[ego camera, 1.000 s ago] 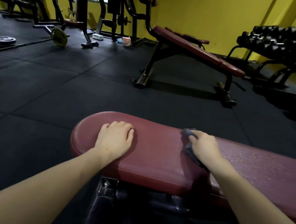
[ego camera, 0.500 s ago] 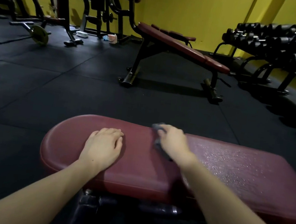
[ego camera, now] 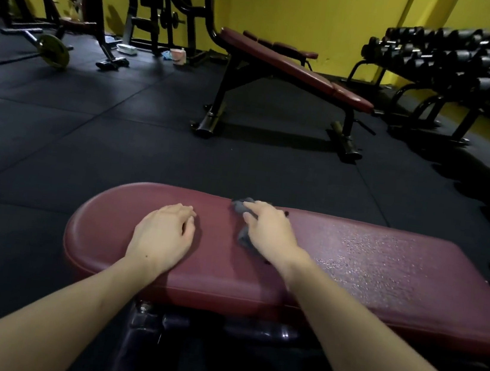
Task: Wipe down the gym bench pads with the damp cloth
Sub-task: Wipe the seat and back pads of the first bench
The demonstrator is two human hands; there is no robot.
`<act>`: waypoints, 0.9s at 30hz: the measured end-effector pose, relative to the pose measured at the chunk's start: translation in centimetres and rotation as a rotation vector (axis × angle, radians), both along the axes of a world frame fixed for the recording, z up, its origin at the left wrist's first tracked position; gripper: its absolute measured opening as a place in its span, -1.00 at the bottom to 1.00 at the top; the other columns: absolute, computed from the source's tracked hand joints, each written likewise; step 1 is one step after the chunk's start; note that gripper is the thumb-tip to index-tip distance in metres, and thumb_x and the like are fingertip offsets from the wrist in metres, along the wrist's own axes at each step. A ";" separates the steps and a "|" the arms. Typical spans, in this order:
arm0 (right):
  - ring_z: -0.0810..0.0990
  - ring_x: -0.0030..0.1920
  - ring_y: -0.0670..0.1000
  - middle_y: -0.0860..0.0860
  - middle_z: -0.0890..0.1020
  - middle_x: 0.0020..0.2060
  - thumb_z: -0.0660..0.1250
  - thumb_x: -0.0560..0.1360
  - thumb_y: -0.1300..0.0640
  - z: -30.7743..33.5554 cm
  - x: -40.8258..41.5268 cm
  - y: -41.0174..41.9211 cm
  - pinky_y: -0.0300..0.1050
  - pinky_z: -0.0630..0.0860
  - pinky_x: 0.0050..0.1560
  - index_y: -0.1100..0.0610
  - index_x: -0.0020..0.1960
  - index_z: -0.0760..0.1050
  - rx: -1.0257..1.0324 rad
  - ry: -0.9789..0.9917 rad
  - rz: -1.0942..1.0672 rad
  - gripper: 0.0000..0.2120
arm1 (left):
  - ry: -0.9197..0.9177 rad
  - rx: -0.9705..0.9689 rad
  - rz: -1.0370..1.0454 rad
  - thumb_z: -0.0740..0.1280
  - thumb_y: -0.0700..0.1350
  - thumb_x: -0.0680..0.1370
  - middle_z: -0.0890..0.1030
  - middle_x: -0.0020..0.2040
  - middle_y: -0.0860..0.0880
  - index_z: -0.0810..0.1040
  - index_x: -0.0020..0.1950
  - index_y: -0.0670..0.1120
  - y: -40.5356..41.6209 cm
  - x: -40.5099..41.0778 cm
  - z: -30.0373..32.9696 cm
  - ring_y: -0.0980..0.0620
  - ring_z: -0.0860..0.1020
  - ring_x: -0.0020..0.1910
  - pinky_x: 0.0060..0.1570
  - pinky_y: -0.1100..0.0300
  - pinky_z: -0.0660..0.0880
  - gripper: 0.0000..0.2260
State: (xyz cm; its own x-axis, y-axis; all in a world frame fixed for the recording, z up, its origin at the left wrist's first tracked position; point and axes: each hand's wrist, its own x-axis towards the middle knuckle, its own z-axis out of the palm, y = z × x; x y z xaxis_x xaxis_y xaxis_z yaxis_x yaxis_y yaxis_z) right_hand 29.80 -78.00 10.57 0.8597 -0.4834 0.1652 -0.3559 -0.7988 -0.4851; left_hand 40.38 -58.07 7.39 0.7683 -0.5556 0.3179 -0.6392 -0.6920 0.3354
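no text or label can be read anywhere (too dim, blurred).

We see a maroon padded table (ego camera: 347, 295) running across the foreground, its left end rounded; its right half glistens with fine droplets, its left half looks matte; on it lie our left hand (ego camera: 162, 236), flat near the rounded end, and our right hand (ego camera: 268, 235) pressing a dark grey cloth (ego camera: 241, 213) near the far edge.
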 end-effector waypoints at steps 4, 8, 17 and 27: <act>0.53 0.35 0.20 0.05 0.63 0.31 0.27 0.64 0.12 -0.3 -5.7 -6.9 -0.02 0.43 0.31 -0.01 0.34 0.60 0.045 0.025 -0.270 -0.69 | -0.050 0.018 0.007 0.15 -0.03 0.65 0.64 0.27 0.09 0.67 0.23 0.00 0.1 -0.2 -0.1 0.03 0.49 0.34 0.37 0.01 0.39 -0.68; 0.53 0.30 0.21 0.07 0.62 0.29 0.26 0.63 0.15 -0.3 -3.7 -3.6 -0.02 0.43 0.25 0.05 0.26 0.64 0.026 -0.022 -0.281 -0.73 | -0.093 -0.037 0.058 0.17 -0.04 0.63 0.61 0.17 0.10 0.68 0.16 0.01 -0.2 -0.7 0.2 0.01 0.48 0.19 0.23 0.01 0.40 -0.71; 0.56 0.31 0.15 -0.03 0.62 0.32 0.28 0.64 0.04 -1.0 -8.6 0.8 -0.02 0.43 0.32 -0.05 0.34 0.59 -0.032 0.015 -0.061 -0.71 | -0.040 0.043 0.009 0.17 -0.11 0.61 0.62 0.24 0.04 0.66 0.21 0.02 0.5 -0.9 0.7 -0.04 0.49 0.24 0.27 -0.02 0.38 -0.69; 0.57 0.23 0.13 0.03 0.66 0.21 0.15 0.63 0.06 -2.8 -5.3 7.9 0.01 0.46 0.31 0.06 0.27 0.64 -0.147 -0.094 -0.041 -0.65 | -0.104 0.100 -0.006 0.18 -0.07 0.59 0.59 0.27 0.03 0.62 0.25 0.02 1.0 -2.3 0.4 -0.05 0.47 0.26 0.26 -0.01 0.37 -0.69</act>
